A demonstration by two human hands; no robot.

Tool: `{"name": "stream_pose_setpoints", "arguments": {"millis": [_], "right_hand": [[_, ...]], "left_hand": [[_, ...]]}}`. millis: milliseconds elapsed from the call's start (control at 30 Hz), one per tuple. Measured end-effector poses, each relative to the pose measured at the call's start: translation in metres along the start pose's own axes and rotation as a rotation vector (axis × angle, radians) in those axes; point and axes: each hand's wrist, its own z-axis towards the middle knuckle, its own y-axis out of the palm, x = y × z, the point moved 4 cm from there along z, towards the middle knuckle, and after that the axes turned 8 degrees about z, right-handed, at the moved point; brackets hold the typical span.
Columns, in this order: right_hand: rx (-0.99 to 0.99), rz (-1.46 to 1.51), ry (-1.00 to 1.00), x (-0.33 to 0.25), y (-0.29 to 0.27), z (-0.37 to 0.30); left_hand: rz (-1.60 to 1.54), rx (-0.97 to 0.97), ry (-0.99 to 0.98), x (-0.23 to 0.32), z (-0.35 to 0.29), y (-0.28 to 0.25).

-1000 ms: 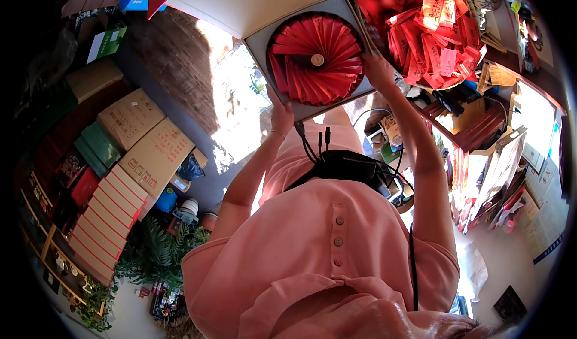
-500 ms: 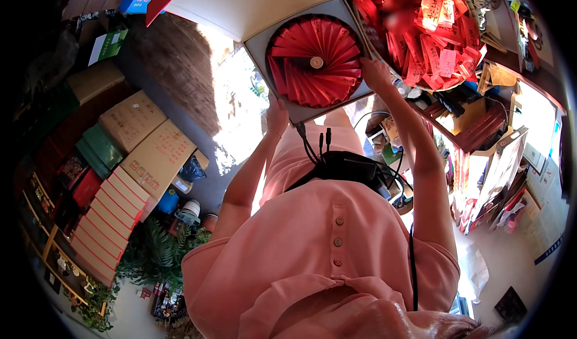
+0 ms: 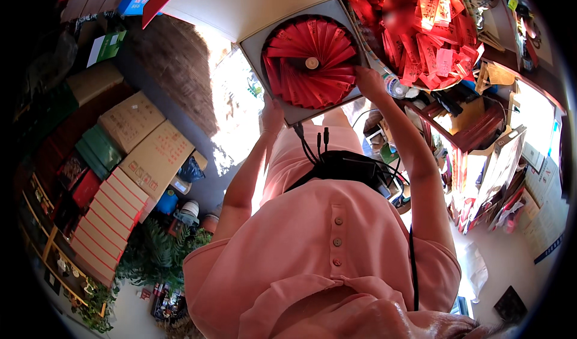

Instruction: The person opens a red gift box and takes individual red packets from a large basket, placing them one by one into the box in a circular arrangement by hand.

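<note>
An open box with a grey inner tray lies in front of me, its pale lid raised behind it. In its round recess, narrow red paper packets fan out in a ring around a small round beige disc. My left hand grips the box at its near left edge, the fingertips partly hidden. With bent fingers, my right hand pinches at a red packet on the right rim of the ring; the fingertips are partly hidden there.
At the right, a round basket heaped with loose red packets stands beside the box. A clear container is close to my right wrist. Cardboard cartons and a potted plant stand at the left. Black cables hang at my waist.
My right hand has slid a little toward me along the ring's right rim. The box has shifted slightly left, and the packets have turned a little within the recess.
</note>
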Motion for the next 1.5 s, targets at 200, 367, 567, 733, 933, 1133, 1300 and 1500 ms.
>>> {"name": "stream_pose_setpoints", "arguments": {"millis": [200,367,567,733,933,1133,1300,1500], "right_hand": [[0.124,0.092,-0.018,-0.008,-0.031,-0.013],[0.827,0.144,-0.437,0.016,-0.112,-0.046],[0.674,-0.253,0.116,0.087,-0.138,-0.042],[0.610,-0.280,0.122,0.104,-0.130,-0.032],[0.679,-0.378,-0.009,0.125,-0.129,-0.030],[0.772,-0.311,-0.130,0.104,-0.152,-0.065],[0.550,-0.263,-0.522,0.029,-0.152,-0.074],[0.304,-0.383,-0.797,-0.014,-0.114,-0.033]], "left_hand": [[-0.019,-0.040,0.027,-0.001,0.001,-0.002],[-0.015,-0.085,0.057,0.010,-0.008,-0.018],[-0.045,0.341,0.409,0.036,-0.022,-0.049],[-0.038,0.350,0.704,0.104,-0.030,-0.063],[0.350,0.173,1.036,0.154,-0.025,0.003],[0.444,0.169,0.971,0.169,-0.017,0.047],[0.459,0.203,0.893,0.166,-0.017,0.054],[0.451,0.296,0.795,0.167,-0.025,0.053]]}}
